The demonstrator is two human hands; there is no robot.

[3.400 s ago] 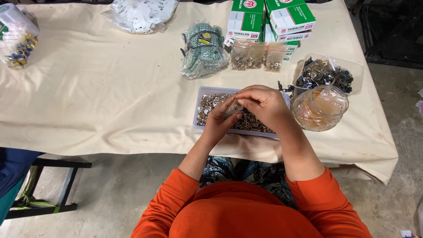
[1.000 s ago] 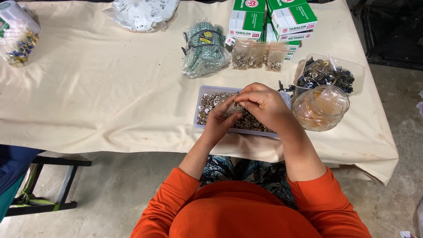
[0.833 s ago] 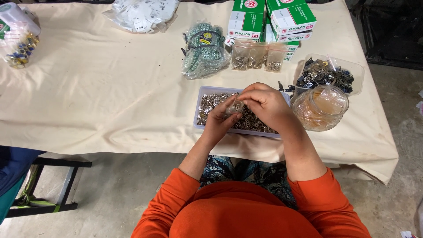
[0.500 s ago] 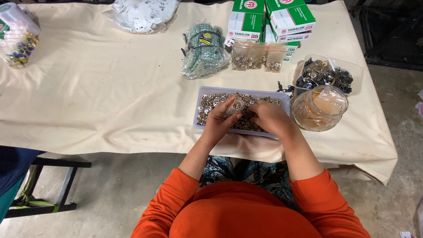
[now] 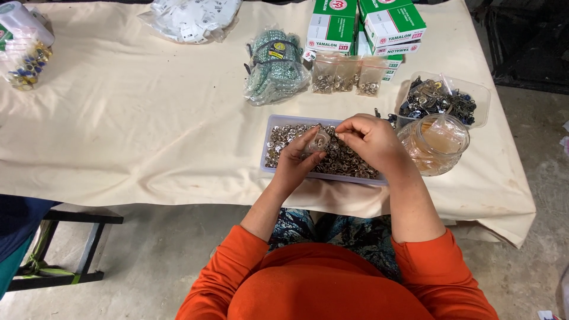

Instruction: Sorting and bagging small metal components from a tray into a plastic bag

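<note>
A clear plastic tray (image 5: 270, 140) full of small silver metal pieces lies near the table's front edge. My left hand (image 5: 296, 157) hovers over it and pinches a small clear plastic bag (image 5: 320, 141) by its mouth. My right hand (image 5: 370, 136) is just to the right, its fingertips pinched together at the bag's opening, seemingly on a few metal pieces. Both hands are above the tray's middle.
A round clear tub (image 5: 435, 144) with bags stands right of the tray, a clear box of dark clips (image 5: 441, 99) behind it. Three small filled bags (image 5: 347, 75), green and white boxes (image 5: 367, 24), a greenish bundle (image 5: 272, 65) and a bag of white pieces (image 5: 189, 18) lie farther back.
My right hand dipped toward the tray half a second ago and has come back up to the small bag. My left hand has held the bag in place throughout.
</note>
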